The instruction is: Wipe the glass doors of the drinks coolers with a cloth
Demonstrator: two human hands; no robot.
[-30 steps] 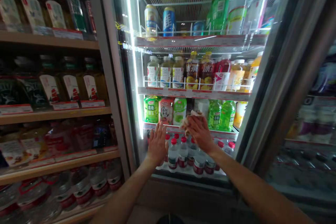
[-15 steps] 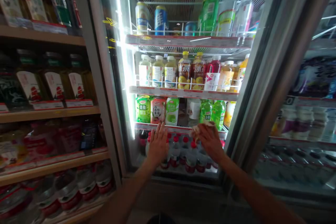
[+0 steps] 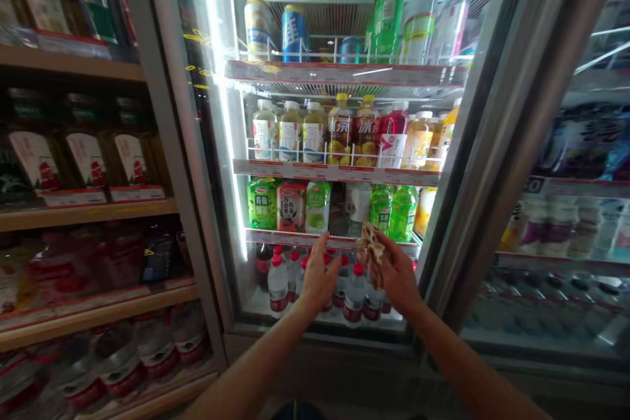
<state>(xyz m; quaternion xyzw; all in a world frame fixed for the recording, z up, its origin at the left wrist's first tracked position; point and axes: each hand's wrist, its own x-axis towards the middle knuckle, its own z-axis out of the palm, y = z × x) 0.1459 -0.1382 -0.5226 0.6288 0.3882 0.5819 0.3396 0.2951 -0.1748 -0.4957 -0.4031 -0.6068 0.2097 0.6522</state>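
My right hand (image 3: 398, 275) grips a crumpled brown-and-white cloth (image 3: 371, 251) in front of the lit drinks fridge (image 3: 344, 174). To its left, my left hand (image 3: 321, 275) is open, fingers stretched and slightly apart, with nothing in it. It is close to the cloth but apart from it. Behind both hands stand red-capped water bottles (image 3: 354, 298) on the fridge floor, partly hidden by the hands. Just above are a green drink bottle (image 3: 262, 205), a red-labelled bottle (image 3: 291, 207) and a light green bottle (image 3: 317, 208).
Cans (image 3: 294, 33) and a tall green bottle (image 3: 388, 13) stand on the upper shelf, tea bottles (image 3: 340, 128) on the middle one. Wooden shelves (image 3: 88, 213) of drinks line the left. A metal door frame (image 3: 497, 144) rises on the right, beside another cooler (image 3: 566, 223).
My left hand has moved right and lower, closer to the cloth. The cloth shows more fully now, held up in my right hand. The view has shifted slightly.
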